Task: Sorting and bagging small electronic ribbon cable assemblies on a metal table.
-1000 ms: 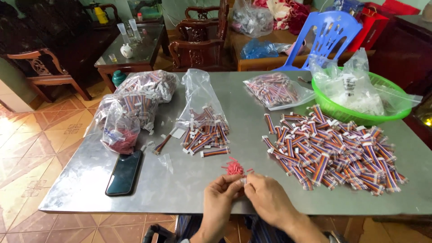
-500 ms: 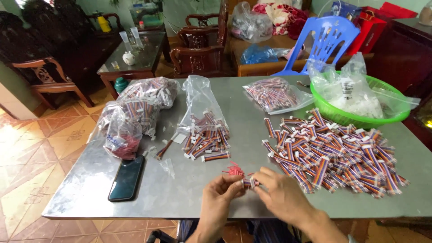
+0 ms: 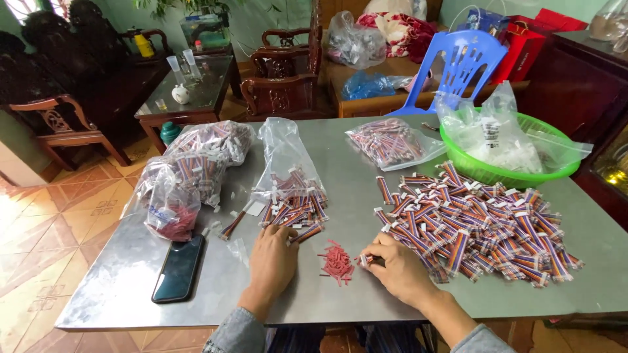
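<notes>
My left hand [image 3: 271, 256] rests palm down on the grey metal table [image 3: 118, 287], its fingertips at the near edge of a small heap of striped wire bundles [image 3: 294, 206] lying on an open clear bag. My right hand [image 3: 397, 265] pinches a single wire bundle [image 3: 364, 259] by its white end, low over the table. Between the hands lies a small cluster of red pieces [image 3: 337, 261]. A large pile of the same striped bundles [image 3: 477, 225] spreads just right of my right hand.
A black phone [image 3: 178, 268] lies at the near left. Filled clear bags [image 3: 196, 167] sit at the left and another bag [image 3: 390, 140] at the back. A green basin [image 3: 523, 160] with plastic bags stands at the right. A blue plastic chair [image 3: 468, 59] and wooden chairs stand behind.
My hands were together near the table's front edge working on one piece. They have separated: the left has gone forward to the small heap, the right holds a bundle beside the big pile.
</notes>
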